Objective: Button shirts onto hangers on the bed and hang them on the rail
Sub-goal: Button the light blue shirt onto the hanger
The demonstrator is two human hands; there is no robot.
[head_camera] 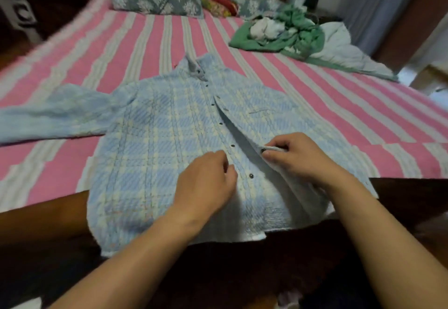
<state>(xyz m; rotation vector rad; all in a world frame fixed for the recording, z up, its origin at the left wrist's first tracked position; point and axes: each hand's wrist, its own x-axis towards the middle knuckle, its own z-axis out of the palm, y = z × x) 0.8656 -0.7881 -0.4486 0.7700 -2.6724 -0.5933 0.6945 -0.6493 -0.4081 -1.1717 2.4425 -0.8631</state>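
A bedroom, seen from above by a person standing at the foot of a bed (339,105) covered in a pink and pale grey striped sheet. At twelve o'clock, against a dark wooden headboard, lie two grey pillows (157,1) with a white leaf print, and a red and yellow cloth is bunched between them. At about one o'clock sits a heap of green and white clothes (288,32), well apart from the work in hand.

In the middle of the view a light blue and cream checked shirt (150,144) lies flat on the bed, collar pointing to twelve o'clock and hem hanging over the near edge at six o'clock. One sleeve stretches out toward nine o'clock. A row of small dark buttons (233,145) runs down the front; the top ones near the collar look fastened, while lower down the two front panels gape apart.

The left hand (206,178) rests on the shirt's left panel beside the button row, fingers curled under; I cannot tell whether its grip holds fabric. The right hand (298,158), just beside it at three o'clock, pinches the edge of the other panel between thumb and fingertips, a button showing at the grip.
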